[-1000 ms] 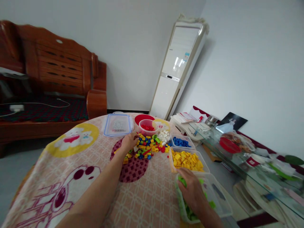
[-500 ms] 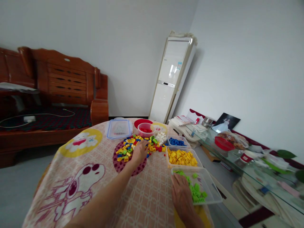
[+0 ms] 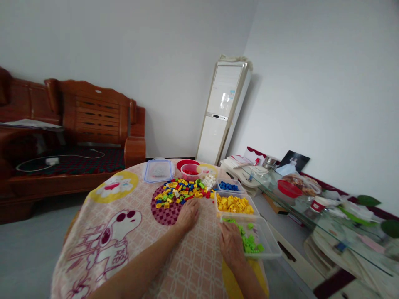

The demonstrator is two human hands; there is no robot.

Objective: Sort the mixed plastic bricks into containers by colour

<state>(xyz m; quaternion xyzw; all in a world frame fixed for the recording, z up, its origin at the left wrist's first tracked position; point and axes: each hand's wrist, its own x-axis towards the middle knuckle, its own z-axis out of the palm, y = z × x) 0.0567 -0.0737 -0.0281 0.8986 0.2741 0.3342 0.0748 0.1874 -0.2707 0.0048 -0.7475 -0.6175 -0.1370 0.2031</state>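
Observation:
My left hand (image 3: 188, 214) rests low over the cloth at the near edge of a pile of mixed toy building bricks (image 3: 174, 192). Its fingers are drawn together; whatever may be in them is too small to make out. My right hand (image 3: 232, 244) grips the left rim of a clear plastic box (image 3: 270, 238) with green bricks (image 3: 249, 244) inside. Behind it stand a box of yellow bricks (image 3: 234, 204) and a smaller one of blue bricks (image 3: 228, 186). White bricks (image 3: 209, 181) lie heaped beside the pile. Red bricks (image 3: 190, 171) sit in a round tub.
A clear lidded container (image 3: 158, 171) with a blue edge stands at the back left of the round table, whose patterned cloth (image 3: 187, 265) hangs over the edge. A cluttered glass-topped cabinet (image 3: 299, 216) runs along the right. Behind are a wooden sofa (image 3: 96, 120) and a tall white appliance (image 3: 218, 112).
My left hand has drawn back from the middle of the brick pile to its near edge, towards me and slightly right. My right hand stays at the green-brick box. The view has shifted slightly.

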